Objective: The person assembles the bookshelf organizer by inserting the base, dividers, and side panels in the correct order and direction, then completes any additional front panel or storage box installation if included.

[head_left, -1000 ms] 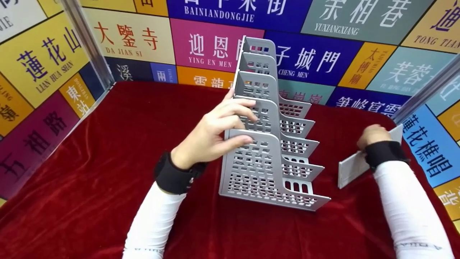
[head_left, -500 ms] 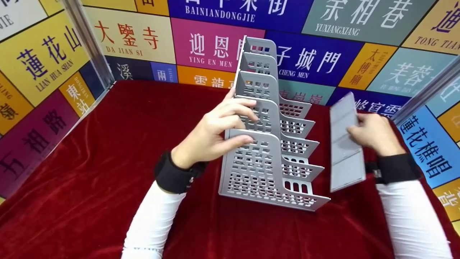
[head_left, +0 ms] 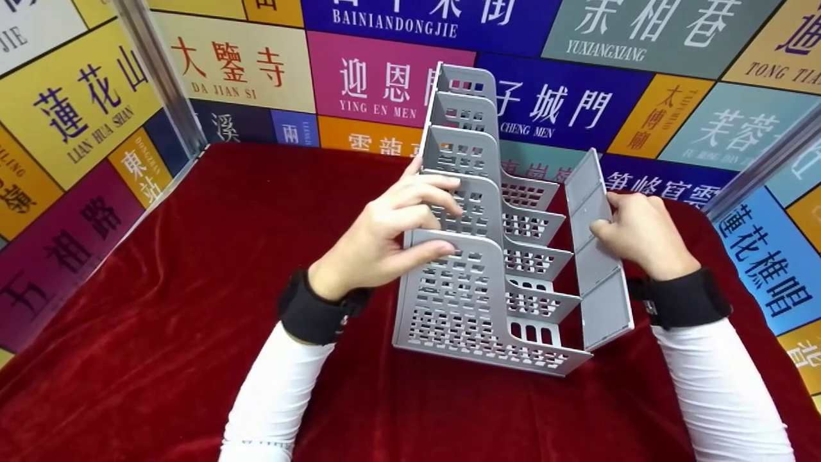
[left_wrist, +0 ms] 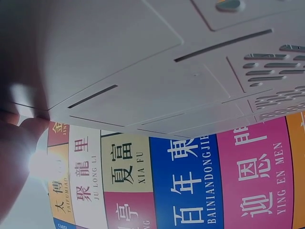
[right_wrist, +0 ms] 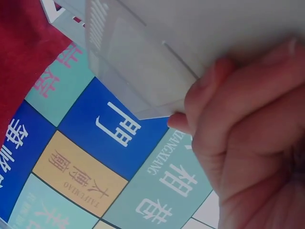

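Observation:
A grey plastic file rack point(head_left: 490, 308) with several perforated dividers stands upright in the middle of the head view. My left hand point(head_left: 378, 234) holds it at the upper back edge, with fingers and thumb spread over the nearer dividers. The rack's slotted back point(left_wrist: 157, 90) fills the upper left wrist view. My right hand point(head_left: 648, 234) pinches a long flat grey panel point(head_left: 593, 231) by its right edge, thumb on the near face. The panel is tilted upright close beside the rack's low front ends. In the right wrist view, curled fingers point(right_wrist: 214, 95) grip the panel's edge.
A red velvet cloth point(head_left: 160, 333) covers the table. Behind it and at both sides stand walls of coloured signs point(head_left: 391, 77), with metal posts point(head_left: 157, 77) at the corners. Black bands point(head_left: 686, 298) wrap both wrists over white sleeves.
My right hand has lifted the panel from the far right, turned its broad face toward the rack, and moved left up to the rack's front. The left hand and rack have stayed put.

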Action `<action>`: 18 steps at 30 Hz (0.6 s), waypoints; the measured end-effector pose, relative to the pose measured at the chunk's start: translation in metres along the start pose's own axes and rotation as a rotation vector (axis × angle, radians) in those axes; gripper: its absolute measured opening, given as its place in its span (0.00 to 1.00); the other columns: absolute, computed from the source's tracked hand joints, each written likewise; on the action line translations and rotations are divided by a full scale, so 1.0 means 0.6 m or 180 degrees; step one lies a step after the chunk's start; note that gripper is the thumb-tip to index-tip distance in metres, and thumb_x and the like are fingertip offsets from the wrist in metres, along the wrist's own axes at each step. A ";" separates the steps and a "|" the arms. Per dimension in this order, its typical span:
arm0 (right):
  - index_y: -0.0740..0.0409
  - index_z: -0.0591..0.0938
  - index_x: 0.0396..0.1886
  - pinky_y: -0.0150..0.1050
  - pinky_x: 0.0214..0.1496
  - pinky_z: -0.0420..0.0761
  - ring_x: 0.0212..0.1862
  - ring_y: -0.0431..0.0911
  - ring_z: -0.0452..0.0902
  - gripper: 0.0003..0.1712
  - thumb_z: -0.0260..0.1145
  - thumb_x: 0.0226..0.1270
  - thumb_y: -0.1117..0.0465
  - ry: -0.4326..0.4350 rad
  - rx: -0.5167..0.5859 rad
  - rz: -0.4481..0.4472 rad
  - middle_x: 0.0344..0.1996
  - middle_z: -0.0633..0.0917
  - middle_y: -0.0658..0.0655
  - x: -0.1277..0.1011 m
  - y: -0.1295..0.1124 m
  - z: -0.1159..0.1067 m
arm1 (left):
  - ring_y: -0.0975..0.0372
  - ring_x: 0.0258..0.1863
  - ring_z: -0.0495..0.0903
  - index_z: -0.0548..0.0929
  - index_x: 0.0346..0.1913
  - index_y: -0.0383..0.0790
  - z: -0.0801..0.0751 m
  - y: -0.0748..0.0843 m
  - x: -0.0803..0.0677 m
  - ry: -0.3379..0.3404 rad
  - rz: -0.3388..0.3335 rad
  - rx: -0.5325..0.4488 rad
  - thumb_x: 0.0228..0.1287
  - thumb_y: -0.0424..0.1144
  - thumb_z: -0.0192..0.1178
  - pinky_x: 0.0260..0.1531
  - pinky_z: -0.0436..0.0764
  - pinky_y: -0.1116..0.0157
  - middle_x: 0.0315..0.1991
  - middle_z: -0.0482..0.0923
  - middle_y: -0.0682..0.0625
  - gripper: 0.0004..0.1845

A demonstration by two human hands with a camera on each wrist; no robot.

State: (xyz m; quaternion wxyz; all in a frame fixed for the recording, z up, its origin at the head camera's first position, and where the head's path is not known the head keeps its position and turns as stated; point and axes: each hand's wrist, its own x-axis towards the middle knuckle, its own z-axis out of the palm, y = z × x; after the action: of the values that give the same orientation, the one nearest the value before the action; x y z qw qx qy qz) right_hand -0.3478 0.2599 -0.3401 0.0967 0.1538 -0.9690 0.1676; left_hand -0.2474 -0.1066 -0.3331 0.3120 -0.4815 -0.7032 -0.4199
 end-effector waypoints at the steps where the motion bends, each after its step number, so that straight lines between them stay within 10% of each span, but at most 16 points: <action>1: 0.67 0.84 0.47 0.39 0.21 0.60 0.17 0.47 0.63 0.19 0.61 0.56 0.64 0.0005 -0.0013 -0.0010 0.09 0.65 0.49 0.000 -0.001 -0.001 | 0.50 0.64 0.76 0.79 0.26 0.37 0.001 -0.001 0.000 -0.0001 0.0002 0.0001 0.59 0.34 0.71 0.79 0.47 0.43 0.47 0.83 0.42 0.11; 13: 0.73 0.79 0.60 0.39 0.22 0.63 0.18 0.47 0.66 0.29 0.63 0.58 0.62 -0.0150 -0.0017 0.0114 0.11 0.67 0.51 -0.007 -0.009 -0.024 | 0.49 0.64 0.75 0.79 0.27 0.37 0.003 -0.002 0.001 -0.0008 0.0007 -0.0021 0.64 0.40 0.68 0.79 0.48 0.42 0.47 0.83 0.42 0.13; 18: 0.69 0.83 0.47 0.39 0.23 0.65 0.18 0.47 0.67 0.19 0.62 0.58 0.63 -0.0212 -0.0009 0.0075 0.11 0.67 0.51 -0.006 -0.012 -0.021 | 0.49 0.64 0.75 0.79 0.27 0.37 0.001 -0.002 0.000 -0.0002 0.0013 -0.0026 0.68 0.47 0.64 0.79 0.48 0.42 0.47 0.83 0.42 0.17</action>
State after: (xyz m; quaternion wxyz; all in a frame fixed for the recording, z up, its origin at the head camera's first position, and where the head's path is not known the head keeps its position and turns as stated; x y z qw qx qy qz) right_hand -0.3403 0.2590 -0.3273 0.0626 0.1478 -0.9736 0.1622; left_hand -0.2485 -0.1059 -0.3335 0.3107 -0.4842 -0.7006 -0.4221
